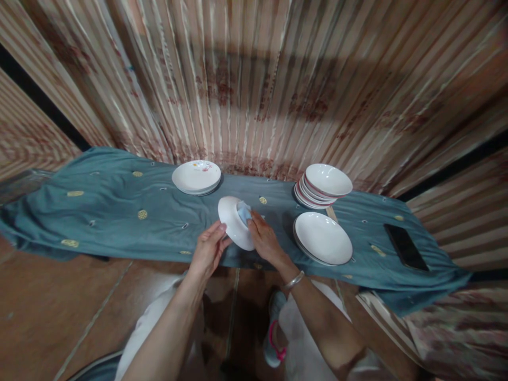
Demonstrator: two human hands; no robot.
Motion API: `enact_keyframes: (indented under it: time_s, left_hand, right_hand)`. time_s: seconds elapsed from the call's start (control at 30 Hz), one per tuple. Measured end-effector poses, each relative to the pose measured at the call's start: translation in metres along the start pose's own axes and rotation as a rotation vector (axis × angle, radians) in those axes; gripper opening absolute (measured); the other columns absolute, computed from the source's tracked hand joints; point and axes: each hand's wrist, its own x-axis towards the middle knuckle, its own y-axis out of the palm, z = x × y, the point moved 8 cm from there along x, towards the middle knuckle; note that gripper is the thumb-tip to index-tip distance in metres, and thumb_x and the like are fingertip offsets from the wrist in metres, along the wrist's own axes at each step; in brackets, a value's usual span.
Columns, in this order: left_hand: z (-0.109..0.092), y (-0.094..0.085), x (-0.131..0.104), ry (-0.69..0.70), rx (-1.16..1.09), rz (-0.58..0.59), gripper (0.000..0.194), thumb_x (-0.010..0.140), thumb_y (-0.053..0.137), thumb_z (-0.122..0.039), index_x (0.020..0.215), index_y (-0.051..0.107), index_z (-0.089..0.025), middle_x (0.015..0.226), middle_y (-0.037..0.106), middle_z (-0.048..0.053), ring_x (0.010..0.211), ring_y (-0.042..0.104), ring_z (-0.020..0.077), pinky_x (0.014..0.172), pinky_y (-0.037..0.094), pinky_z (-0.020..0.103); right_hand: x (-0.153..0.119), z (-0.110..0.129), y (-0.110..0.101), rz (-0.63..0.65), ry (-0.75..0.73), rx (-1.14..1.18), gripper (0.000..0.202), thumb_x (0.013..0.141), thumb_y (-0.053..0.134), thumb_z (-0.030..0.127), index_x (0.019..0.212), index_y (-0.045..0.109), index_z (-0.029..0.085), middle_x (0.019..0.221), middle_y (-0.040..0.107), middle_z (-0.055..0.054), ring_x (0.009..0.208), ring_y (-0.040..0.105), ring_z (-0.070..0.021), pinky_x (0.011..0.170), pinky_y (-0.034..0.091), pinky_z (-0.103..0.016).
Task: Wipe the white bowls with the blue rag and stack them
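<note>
A white plate [232, 222] is held up tilted above the front edge of the table, its underside with the foot ring facing me. My left hand [210, 246] pinches its lower left rim between thumb and fingers. Against the underside, my right hand [262, 233] presses a light blue cloth [243, 211], with its fingers closed on it. A small stack of white plates [196, 177] with a flower print lies behind and to the left. On the right, another stack of white plates [323, 238] sits nearest to my right hand.
Behind the right-hand plates stands a stack of red-rimmed bowls [328, 181]. A black phone [405, 247] lies near the table's right end. The table wears a green cloth [115, 211] with yellow prints. A pleated curtain [246, 95] hangs right behind it.
</note>
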Motion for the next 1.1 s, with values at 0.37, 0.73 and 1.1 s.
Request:
enact_keyframes:
  time_s: [0.37,0.73,1.1]
  left_hand:
    - [0.001,0.0,0.001,-0.012,0.007,-0.019,0.032,0.058,0.085,-0.026,0.085,0.074,-0.015,0.082,0.076,0.008,0.088,0.071,0.0226,0.079,0.058,0.032]
    - [0.005,0.017,-0.013,-0.046,0.134,0.07,0.038,0.057,0.086,-0.031,0.089,0.076,-0.014,0.084,0.076,0.01,0.092,0.07,0.0251,0.073,0.056,0.029]
    - [0.009,0.025,-0.019,-0.041,0.295,0.185,0.042,0.064,0.081,-0.043,0.095,0.077,-0.015,0.084,0.076,0.009,0.088,0.07,0.026,0.08,0.055,0.036]
  right_hand:
    - [-0.03,0.044,-0.005,-0.043,-0.256,-0.025,0.049,0.101,0.03,0.031,0.148,0.038,0.019,0.154,0.038,-0.008,0.144,0.032,-0.0176,0.12,0.03,-0.04]
    - [0.004,0.051,-0.017,-0.078,-0.267,-0.061,0.049,0.101,0.027,0.034,0.147,0.039,0.02,0.154,0.038,-0.007,0.146,0.029,-0.0178,0.121,0.027,-0.043]
    - [0.038,-0.003,-0.027,-0.165,0.015,0.248,0.05,0.099,0.029,0.044,0.133,0.055,0.019,0.139,0.057,-0.008,0.132,0.05,-0.0197,0.115,0.034,-0.037]
